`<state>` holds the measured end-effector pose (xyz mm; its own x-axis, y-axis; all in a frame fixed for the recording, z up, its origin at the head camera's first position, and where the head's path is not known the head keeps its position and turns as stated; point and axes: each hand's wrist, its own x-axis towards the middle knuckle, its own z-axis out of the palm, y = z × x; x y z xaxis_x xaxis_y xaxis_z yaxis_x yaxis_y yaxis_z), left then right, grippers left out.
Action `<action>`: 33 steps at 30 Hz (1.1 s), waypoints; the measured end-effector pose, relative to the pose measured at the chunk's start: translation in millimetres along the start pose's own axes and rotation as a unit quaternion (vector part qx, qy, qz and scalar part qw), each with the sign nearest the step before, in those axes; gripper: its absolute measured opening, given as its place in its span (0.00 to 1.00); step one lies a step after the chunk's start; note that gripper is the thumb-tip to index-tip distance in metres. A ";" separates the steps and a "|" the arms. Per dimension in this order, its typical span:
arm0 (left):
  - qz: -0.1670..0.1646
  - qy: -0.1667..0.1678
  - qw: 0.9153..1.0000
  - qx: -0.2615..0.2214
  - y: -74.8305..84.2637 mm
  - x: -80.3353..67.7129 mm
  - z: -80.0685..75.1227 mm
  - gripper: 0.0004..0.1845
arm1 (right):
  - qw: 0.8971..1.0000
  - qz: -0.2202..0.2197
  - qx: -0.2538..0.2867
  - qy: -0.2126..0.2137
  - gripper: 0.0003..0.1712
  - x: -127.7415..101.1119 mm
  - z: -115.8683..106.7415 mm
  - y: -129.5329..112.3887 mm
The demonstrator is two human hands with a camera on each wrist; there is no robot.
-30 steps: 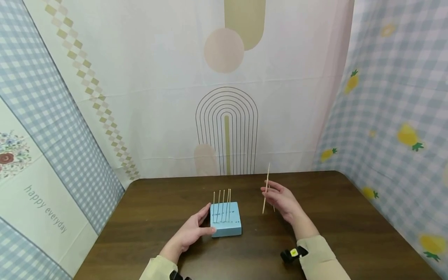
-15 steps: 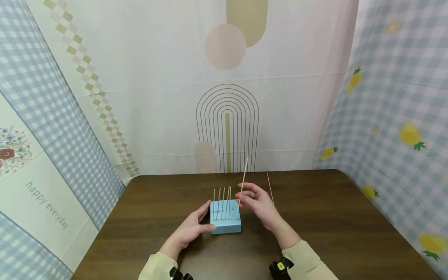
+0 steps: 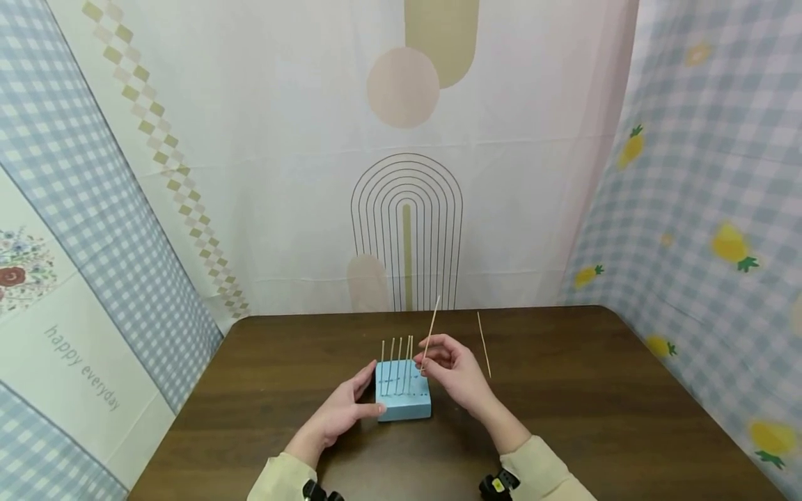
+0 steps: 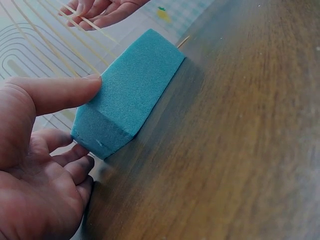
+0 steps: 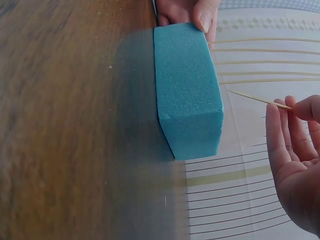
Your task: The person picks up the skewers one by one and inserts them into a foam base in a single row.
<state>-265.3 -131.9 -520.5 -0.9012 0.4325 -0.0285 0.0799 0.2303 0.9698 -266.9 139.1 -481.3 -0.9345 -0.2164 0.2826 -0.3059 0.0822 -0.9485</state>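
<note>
A light blue foam block sits on the table, with several thin bamboo skewers standing in a row in its top. My left hand holds the block by its left end, thumb on the near top edge and fingers round the far side. Between thumb and fingers, my right hand pinches another skewer over the right part of the block, tilted slightly. In the right wrist view, this skewer's pointed tip is a little apart from the block's top face.
One more skewer lies on the dark wooden table, right of the right hand. Patterned cloth hangs behind the table and along both sides.
My right hand has picked up one skewer from the right and carried it left to the block, leaving the other on the table. The left hand keeps its hold.
</note>
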 end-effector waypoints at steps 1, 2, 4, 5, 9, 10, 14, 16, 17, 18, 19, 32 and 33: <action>0.001 0.001 1.000 0.000 0.2 0.4 -0.2 0.51 | 1.000 -0.001 -0.005 -0.001 0.14 0.2 0.0 -0.3; 0.001 0.001 1.000 0.001 0.1 0.8 -0.4 0.51 | 1.000 -0.003 -0.011 -0.003 0.14 0.2 0.0 -0.7; -0.003 0.002 1.000 0.004 0.3 1.1 -0.6 0.52 | 1.000 -0.006 -0.021 -0.009 0.13 -0.1 0.0 -1.5; -0.004 0.003 1.000 0.004 0.6 1.0 -0.6 0.52 | 1.000 -0.007 -0.025 -0.012 0.13 -0.4 0.1 -2.2; -0.007 0.006 1.000 0.004 1.6 0.2 -0.3 0.52 | 0.999 -0.013 -0.040 -0.021 0.12 -0.5 0.8 -3.5; -0.006 0.007 1.000 0.002 1.9 0.0 -0.2 0.52 | 0.999 -0.014 -0.044 -0.023 0.12 -0.4 1.2 -3.9; -0.006 0.008 1.000 -0.001 3.2 -0.5 0.1 0.52 | 0.997 -0.025 -0.058 -0.032 0.11 -0.1 2.1 -4.5; -0.006 0.007 1.000 -0.001 3.4 -0.3 0.5 0.52 | 0.997 -0.029 -0.069 -0.037 0.11 -1.0 2.0 -4.9; -0.007 0.006 1.000 -0.001 3.3 -0.1 0.8 0.52 | 0.996 -0.031 -0.073 -0.040 0.11 -1.5 1.7 -5.1; -0.007 0.005 1.000 -0.002 3.0 0.2 1.3 0.52 | 0.996 -0.031 -0.078 -0.043 0.10 -1.8 1.3 -4.9; -0.005 0.005 1.000 0.000 2.5 0.5 1.4 0.52 | 0.995 -0.029 -0.086 -0.045 0.10 -2.1 0.9 -5.1; -0.006 0.004 1.000 0.001 2.0 -0.5 0.9 0.51 | 0.987 -0.047 -0.147 -0.048 0.09 -1.4 -1.2 -1.4; -0.006 0.003 1.000 0.001 2.1 -0.7 0.6 0.51 | 0.986 -0.050 -0.151 -0.049 0.09 -1.6 -1.0 -1.3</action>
<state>-264.3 -131.2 -518.6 -0.9045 0.4247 -0.0377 0.0707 0.2366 0.9690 -265.1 140.3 -480.4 -0.8792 -0.3298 0.3438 -0.4499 0.3377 -0.8268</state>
